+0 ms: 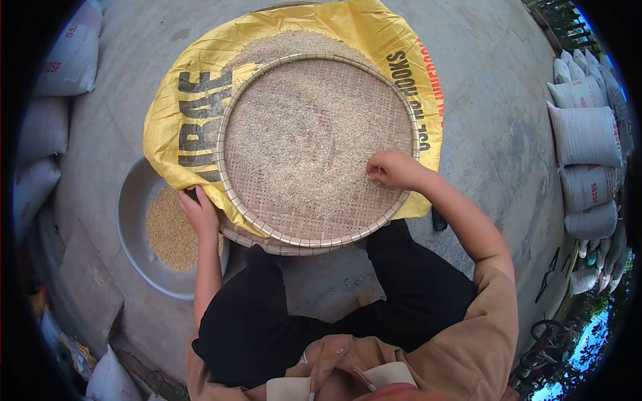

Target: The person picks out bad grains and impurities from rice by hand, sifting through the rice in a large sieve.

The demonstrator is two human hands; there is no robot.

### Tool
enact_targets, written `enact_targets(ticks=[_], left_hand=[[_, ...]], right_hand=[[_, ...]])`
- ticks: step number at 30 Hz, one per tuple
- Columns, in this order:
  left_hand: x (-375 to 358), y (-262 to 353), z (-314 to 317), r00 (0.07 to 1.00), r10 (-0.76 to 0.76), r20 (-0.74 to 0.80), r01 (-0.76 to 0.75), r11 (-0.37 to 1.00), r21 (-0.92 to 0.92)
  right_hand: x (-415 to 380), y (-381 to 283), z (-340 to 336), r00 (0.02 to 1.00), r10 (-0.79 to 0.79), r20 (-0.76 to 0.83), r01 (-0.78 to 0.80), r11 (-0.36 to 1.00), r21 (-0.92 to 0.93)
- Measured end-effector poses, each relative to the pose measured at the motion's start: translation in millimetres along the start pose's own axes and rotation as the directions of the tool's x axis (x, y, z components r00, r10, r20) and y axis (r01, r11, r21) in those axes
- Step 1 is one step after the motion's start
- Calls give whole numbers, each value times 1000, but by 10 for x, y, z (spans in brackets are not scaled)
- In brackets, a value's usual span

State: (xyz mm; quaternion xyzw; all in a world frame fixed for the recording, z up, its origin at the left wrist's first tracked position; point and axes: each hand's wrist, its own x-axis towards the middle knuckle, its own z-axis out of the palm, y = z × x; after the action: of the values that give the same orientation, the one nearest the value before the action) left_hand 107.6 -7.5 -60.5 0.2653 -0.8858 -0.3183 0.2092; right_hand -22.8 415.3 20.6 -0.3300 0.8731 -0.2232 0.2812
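A round woven bamboo winnowing tray (pixel 274 207) with husked-looking pale grain (pixel 314 150) spread over it rests in front of me. My right hand (pixel 398 170) is over its right side, fingers pinched together close to the grain; whatever is between the fingertips is too small to make out. Under the tray lies a yellow printed sack (pixel 167 134), with more grain heaped at its far side. At the sack's near left edge, my left hand (pixel 199 212) has its fingers curled around the fold, a dark patch showing between thumb and finger. A second woven rim (pixel 267 247) shows beneath.
A grey metal basin (pixel 131 224) holding golden unhusked-looking grain (pixel 170 230) stands on the concrete floor (pixel 495 127) beside my left forearm. Full white sacks are stacked at the left (pixel 70 60) and right (pixel 587 137). A bicycle (pixel 545 337) stands at the lower right.
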Motion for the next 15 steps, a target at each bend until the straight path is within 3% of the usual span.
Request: enact_targets(ticks=[5, 8, 15], left_hand=[[4, -11, 11, 999, 39, -9, -39, 999, 13], [8, 5, 6, 999, 35, -14, -35, 999, 11], [15, 11, -1, 1000, 24, 15, -24, 999, -31]], right_hand=[[-170, 239, 280, 991, 86, -99, -71, 987, 147], [-159, 246, 336, 990, 4, -144, 11, 995, 102], [-100, 135, 221, 996, 83, -26, -81, 995, 61]])
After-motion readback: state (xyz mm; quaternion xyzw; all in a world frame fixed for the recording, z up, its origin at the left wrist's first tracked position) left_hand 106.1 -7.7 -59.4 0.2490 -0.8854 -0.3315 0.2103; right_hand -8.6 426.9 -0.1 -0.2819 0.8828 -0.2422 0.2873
